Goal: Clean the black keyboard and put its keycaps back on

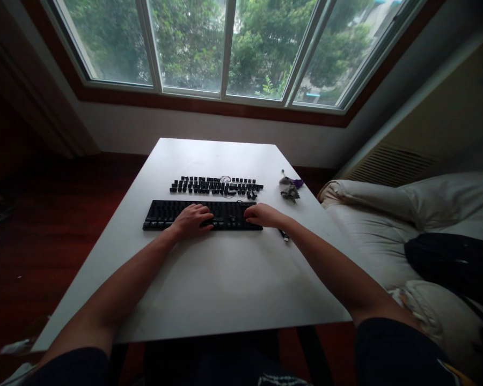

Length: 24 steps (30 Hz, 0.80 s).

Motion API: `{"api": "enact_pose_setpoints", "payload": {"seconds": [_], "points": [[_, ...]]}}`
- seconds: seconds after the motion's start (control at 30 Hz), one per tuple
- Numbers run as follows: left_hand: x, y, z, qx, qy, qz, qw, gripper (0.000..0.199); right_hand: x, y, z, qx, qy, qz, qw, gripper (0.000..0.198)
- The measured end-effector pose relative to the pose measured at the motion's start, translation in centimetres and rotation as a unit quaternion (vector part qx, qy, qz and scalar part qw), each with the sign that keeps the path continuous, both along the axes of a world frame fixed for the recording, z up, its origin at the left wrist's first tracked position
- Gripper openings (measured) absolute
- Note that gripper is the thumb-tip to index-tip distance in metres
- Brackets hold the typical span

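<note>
A black keyboard [165,212] lies across the white table, some of its keys in place along the front row. Resting on its middle is my left hand [191,219], thumb apart from the stretched fingers, holding nothing. At the keyboard's right end my right hand [262,214] is closed, fingertips pinched together low over the keys. Whatever sits between those fingertips is too small to make out. Behind the keyboard, loose black keycaps [201,186] are laid out in rows. A thin wire loop [225,178] lies among them.
A crumpled grey rag [288,190] with a purple piece [297,183] lies at the table's right side. A cable plug [285,236] is near my right wrist. Beside the white table [209,284] stands a pale sofa [366,214] with a dark bag [451,262]. A window is ahead.
</note>
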<state>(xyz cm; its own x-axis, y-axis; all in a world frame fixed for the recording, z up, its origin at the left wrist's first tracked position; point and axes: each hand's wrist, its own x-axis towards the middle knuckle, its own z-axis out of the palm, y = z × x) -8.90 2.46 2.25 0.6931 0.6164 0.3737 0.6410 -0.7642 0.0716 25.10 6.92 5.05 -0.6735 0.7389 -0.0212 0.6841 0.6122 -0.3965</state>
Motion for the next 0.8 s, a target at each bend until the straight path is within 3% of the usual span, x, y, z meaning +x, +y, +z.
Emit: {"api": "enact_pose_setpoints", "payload": {"seconds": [0.23,0.4,0.53,0.7,0.8], "points": [[-0.1,0.1,0.0,-0.009,-0.002,-0.002,1.0,0.031,-1.6,-1.1,0.3,0.098,-0.082,-0.003,0.992,0.008],[-0.1,0.1,-0.1,-0.007,-0.004,-0.003,1.0,0.031,-1.8,-1.2,0.0,0.097,-0.089,-0.013,0.991,0.009],[-0.1,0.1,-0.1,-0.005,-0.003,-0.001,1.0,0.03,-1.2,-0.9,0.2,0.057,-0.067,-0.013,0.996,0.006],[-0.1,0.1,-0.2,-0.007,-0.002,-0.002,1.0,0.03,-1.4,-1.2,0.5,0.037,0.075,-0.083,0.993,0.017],[-0.1,0.1,-0.2,-0.006,-0.004,-0.002,1.0,0.031,-2.5,-1.6,-0.1,-0.037,0.239,-0.114,0.964,0.035]]}}
